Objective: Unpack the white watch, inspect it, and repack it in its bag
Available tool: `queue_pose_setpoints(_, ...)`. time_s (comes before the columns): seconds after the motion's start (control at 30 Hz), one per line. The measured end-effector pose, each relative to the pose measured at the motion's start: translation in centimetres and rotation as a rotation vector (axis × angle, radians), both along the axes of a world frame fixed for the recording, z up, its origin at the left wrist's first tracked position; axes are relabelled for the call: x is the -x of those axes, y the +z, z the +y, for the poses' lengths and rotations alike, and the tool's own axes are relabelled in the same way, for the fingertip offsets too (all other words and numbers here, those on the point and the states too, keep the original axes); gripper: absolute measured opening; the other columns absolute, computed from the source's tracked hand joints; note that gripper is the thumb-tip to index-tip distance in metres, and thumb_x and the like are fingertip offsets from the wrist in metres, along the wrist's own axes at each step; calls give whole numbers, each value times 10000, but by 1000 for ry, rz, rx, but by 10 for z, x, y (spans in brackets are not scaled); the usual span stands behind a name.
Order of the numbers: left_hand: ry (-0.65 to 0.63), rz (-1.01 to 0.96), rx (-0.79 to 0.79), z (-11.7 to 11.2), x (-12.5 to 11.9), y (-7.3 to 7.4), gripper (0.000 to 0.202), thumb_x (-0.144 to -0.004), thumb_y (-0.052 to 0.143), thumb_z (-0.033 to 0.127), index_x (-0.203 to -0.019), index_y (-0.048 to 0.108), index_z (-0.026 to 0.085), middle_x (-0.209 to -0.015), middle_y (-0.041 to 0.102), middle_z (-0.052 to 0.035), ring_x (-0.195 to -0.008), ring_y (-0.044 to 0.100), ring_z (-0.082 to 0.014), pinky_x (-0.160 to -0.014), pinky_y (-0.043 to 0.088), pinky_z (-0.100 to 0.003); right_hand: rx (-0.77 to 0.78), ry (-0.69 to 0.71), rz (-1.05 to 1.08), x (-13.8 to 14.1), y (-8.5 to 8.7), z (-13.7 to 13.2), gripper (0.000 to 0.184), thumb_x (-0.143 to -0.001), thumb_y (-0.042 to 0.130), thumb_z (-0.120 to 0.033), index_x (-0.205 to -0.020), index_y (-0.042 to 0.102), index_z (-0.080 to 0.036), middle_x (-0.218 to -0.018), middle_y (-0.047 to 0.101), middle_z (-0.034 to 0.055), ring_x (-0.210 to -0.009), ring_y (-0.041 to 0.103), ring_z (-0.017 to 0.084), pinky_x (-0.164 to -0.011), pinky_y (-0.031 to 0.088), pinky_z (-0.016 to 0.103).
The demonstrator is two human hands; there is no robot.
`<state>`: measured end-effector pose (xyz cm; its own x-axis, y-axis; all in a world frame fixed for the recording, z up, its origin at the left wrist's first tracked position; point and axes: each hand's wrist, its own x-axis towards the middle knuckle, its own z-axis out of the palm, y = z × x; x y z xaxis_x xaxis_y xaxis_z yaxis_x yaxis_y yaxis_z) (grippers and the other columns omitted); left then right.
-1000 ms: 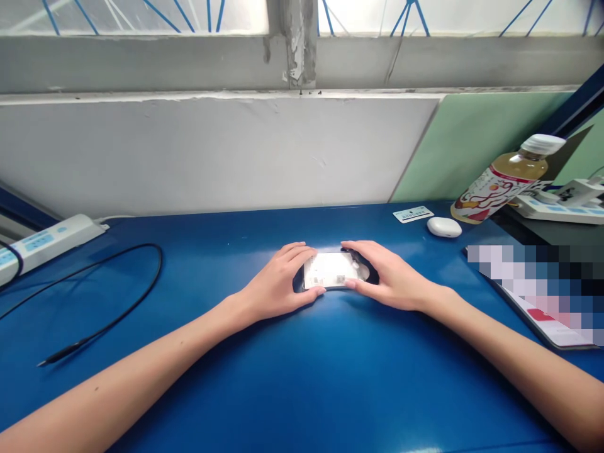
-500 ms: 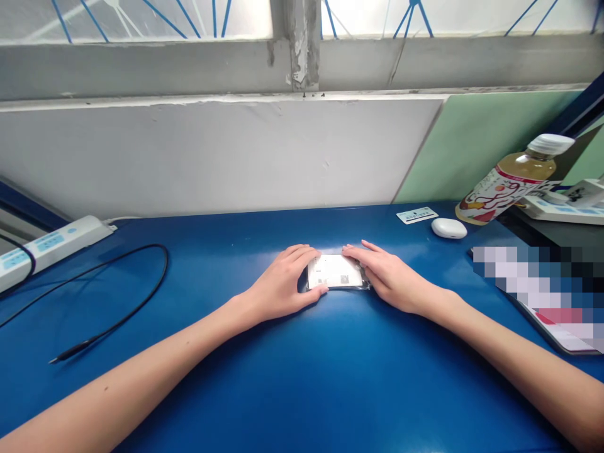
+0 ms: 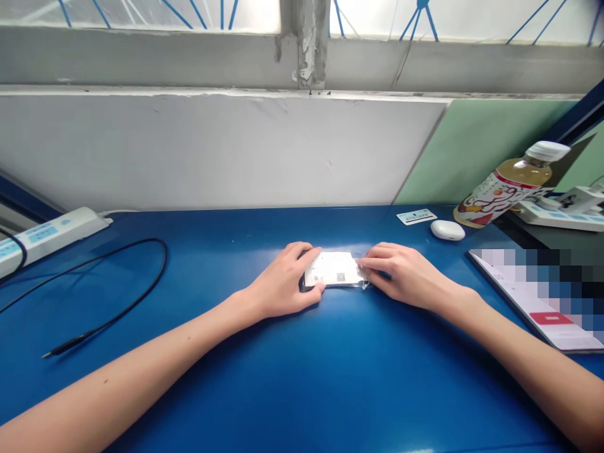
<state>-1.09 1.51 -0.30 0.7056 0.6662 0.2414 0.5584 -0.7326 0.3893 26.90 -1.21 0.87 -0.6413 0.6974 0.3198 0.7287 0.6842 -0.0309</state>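
A small flat white box (image 3: pixel 333 269) with printed codes, in a clear plastic wrapper, lies on the blue table (image 3: pixel 264 377). My left hand (image 3: pixel 285 280) grips its left end, thumb at the near edge and fingers at the far edge. At the right end, my right hand (image 3: pixel 399 274) has its thumb and fingertips pinched on the loose end of the clear wrapper (image 3: pixel 363 275). Its fingers are bent together, and the fingertips partly hide the wrapper.
On the left are a white power strip (image 3: pixel 56 236) and a black cable (image 3: pixel 141 296). To the right sit a printed card (image 3: pixel 416 217), a white earbud case (image 3: pixel 447 230), a drink bottle (image 3: pixel 504 189) and a tablet-like device (image 3: pixel 523 302), partly blurred out. Another power strip (image 3: pixel 561 214) stands behind.
My right hand has shifted slightly right, off the box's top, and its fingers have closed on the wrapper's end. My left hand keeps its grip. The view has tilted a little.
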Motion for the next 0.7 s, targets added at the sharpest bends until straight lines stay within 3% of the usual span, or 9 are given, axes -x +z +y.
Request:
queue_pose_setpoints(0.17, 14, -8, 17, 0, 0, -1, 592, -886, 630, 424, -1388, 491, 143, -1369, 519, -178, -1300, 480, -341, -1080, 457, -487, -16, -16, 124, -3, -18, -3, 286, -989, 484, -253, -1181, 685, -189, -873, 750, 99, -785, 687, 247, -706, 550, 386)
queue_pose_setpoints(0.33, 11, -17, 37, 1, 0, 0, 532, -915, 619, 444, -1358, 524, 166, -1367, 526, -175, -1299, 484, -340, -1065, 466, -489, -15, 12, 158, -7, -23, 1, 256, -974, 538, -280, -1145, 712, -204, -880, 744, 91, -789, 679, 247, -723, 558, 404)
queue_pose_setpoints(0.47, 8, -14, 43, 1, 1, 1, 531, -926, 611, 444, -1364, 522, 157, -1370, 523, -181, -1286, 498, -338, -1065, 462, -494, -31, 53, 173, -8, -22, 4, 231, -960, 564, -270, -1112, 729, -218, -1112, 721, 125, -1008, 668, 283, -864, 564, 463)
queue_pose_setpoints(0.57, 3, -14, 44, 2, 1, 1, 541, -928, 610, 445, -1372, 513, 151, -1366, 523, -186, -1277, 505, -340, -1047, 473, -497, 24, 60, 273, -8, -24, 5, 260, -919, 644, -314, -1150, 722, -225, -1354, 617, 152, -1209, 594, 322, -973, 539, 520)
queue_pose_setpoints(0.7, 4, -29, 45, 3, 1, 0, 562, -924, 615, 453, -1386, 501, 155, -1366, 520, -182, -1277, 508, -336, -1038, 483, -481, 112, 16, 425, -5, -28, 4, 231, -887, 696, -320, -1095, 740, -228, -1375, 603, 153, -1246, 580, 317, -992, 544, 520)
